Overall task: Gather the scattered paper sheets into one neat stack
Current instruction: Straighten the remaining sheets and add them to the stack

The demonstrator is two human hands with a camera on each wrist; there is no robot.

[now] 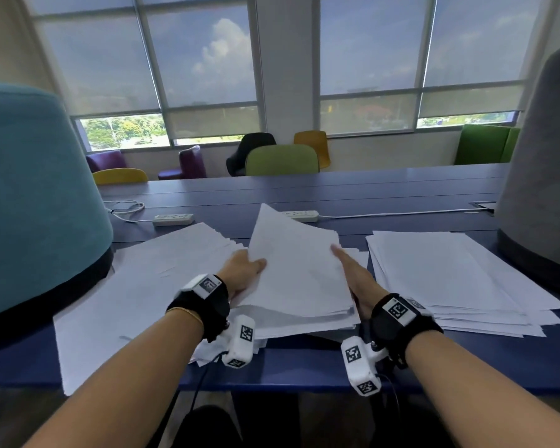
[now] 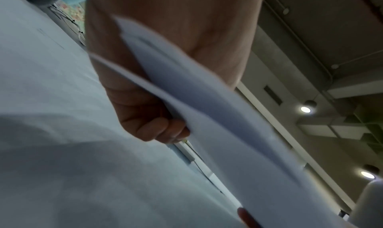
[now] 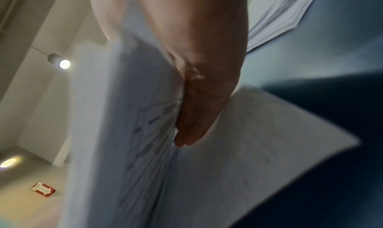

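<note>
I hold a bundle of white sheets (image 1: 298,273) tilted up above the middle of the blue table (image 1: 288,370). My left hand (image 1: 246,270) grips its left edge, thumb on top and fingers curled beneath (image 2: 157,126). My right hand (image 1: 353,276) pinches the right edge, with the thumb on top and the fingers (image 3: 196,116) flat against the underside. In the wrist views the bundle (image 2: 207,108) (image 3: 124,133) is blurred. A loose spread of sheets (image 1: 136,286) lies to the left. A fanned pile (image 1: 450,273) (image 3: 286,10) lies to the right.
A teal padded divider (image 1: 29,195) stands at the table's left end and a grey one (image 1: 540,173) at the right. Two white power strips (image 1: 173,218) (image 1: 301,215) with cables lie behind the papers. Coloured chairs stand beyond the far edge.
</note>
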